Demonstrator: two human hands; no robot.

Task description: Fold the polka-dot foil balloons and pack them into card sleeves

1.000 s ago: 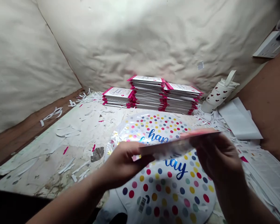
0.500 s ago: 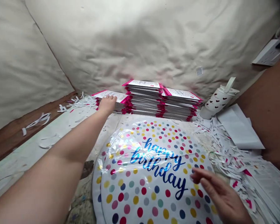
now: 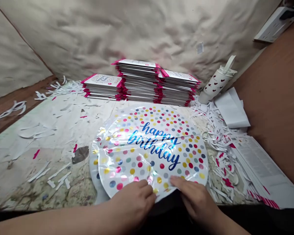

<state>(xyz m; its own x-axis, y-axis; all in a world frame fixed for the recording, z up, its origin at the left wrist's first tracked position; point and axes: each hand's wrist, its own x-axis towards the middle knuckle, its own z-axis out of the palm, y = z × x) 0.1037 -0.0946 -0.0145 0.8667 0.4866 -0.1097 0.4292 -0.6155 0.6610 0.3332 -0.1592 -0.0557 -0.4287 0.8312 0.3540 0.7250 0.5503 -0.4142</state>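
A flat, round foil balloon [image 3: 149, 153] with coloured dots and "happy birthday" in blue script lies on the table, on top of at least one more like it that shows along its left side. My left hand [image 3: 137, 199] is closed on its near edge, fingers curled over the foil. Just to the right, my right hand [image 3: 196, 195] pinches the same edge, with the thumb hidden below. The foil is creased and shiny, and its near rim reaches the table's front edge.
Behind the balloon stand three stacks of flat pink-edged packets [image 3: 140, 81]. A white heart-patterned tumbler [image 3: 214, 85] leans at the back right, by white sheets [image 3: 231, 109]. Paper strips [image 3: 219, 143] litter both sides. Printed cards [image 3: 267, 169] lie at the right.
My left hand has left the left packet stack and come back to the balloon's near edge. My right hand has moved left and closed on that edge. The view has shifted.
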